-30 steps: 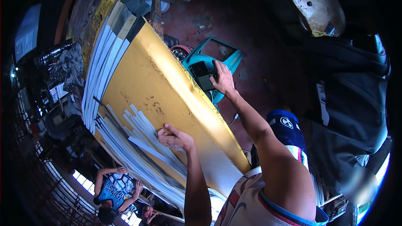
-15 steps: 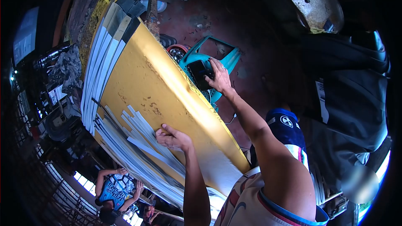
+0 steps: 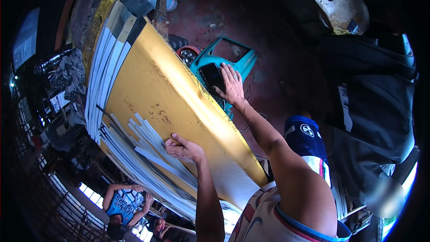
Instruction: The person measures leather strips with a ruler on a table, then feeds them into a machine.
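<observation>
Beside a dark phone (image 3: 212,76) on a teal plastic chair (image 3: 245,65), my right hand (image 3: 232,85) has its fingers spread, the thumb near the phone's edge. My left hand (image 3: 184,149) rests over the yellow table (image 3: 156,85), its fingers curled by the ends of pale flat strips (image 3: 154,140). Whether a strip is inside those fingers is hidden. Longer white strips (image 3: 104,62) run along the table's far left edge, with dark ends at the top.
A red bowl (image 3: 188,54) with small metal parts is behind the chair. Dark draped material (image 3: 376,94) hangs at the right, below a worn metal seat (image 3: 338,2). A co-worker in a blue shirt (image 3: 125,204) is at the lower left.
My right hand has shifted slightly left and down beside the phone. My left hand has barely moved. The co-worker's arms have changed position a little.
</observation>
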A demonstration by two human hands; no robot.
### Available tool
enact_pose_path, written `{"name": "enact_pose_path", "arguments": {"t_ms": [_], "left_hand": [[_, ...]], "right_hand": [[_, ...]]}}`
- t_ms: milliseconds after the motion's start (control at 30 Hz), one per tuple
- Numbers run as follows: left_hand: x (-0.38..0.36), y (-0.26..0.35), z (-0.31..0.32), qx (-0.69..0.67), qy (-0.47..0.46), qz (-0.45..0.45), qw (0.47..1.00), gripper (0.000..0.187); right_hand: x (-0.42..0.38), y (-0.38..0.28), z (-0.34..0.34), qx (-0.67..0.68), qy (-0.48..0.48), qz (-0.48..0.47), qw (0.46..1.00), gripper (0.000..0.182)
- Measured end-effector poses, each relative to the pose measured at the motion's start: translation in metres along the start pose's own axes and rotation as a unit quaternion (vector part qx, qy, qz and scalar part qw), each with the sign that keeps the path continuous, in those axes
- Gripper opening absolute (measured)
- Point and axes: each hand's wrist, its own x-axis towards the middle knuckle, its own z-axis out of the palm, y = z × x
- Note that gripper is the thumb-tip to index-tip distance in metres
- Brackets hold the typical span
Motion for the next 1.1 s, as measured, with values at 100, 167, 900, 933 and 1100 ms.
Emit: {"name": "enact_pose_path", "arguments": {"t_ms": [100,167,900,933,1100], "left_hand": [[0.001,0.0,0.001,-0.008,0.005,0.012,1.0,0.047],[0.0,-0.002,0.001,-0.017,0.007,0.023,1.0,0.046],[0.002,-0.004,0.004,-0.067,-0.015,-0.011,0.998,0.044],[0.002,-0.005,0.004,-0.071,-0.016,-0.016,0.997,0.047],[0.002,-0.005,0.003,-0.055,-0.014,-0.005,0.998,0.045]], "right_hand": [[-0.006,-0.001,0.001,-0.011,0.0,-0.01,1.0,0.089],[-0.01,0.0,0.003,-0.017,-0.001,-0.023,1.0,0.09],[-0.011,0.003,0.011,0.017,0.011,-0.016,1.0,0.096],[-0.011,0.003,0.012,0.021,0.015,-0.016,1.0,0.095],[-0.009,-0.001,0.013,0.02,0.024,-0.004,1.0,0.094]]}}
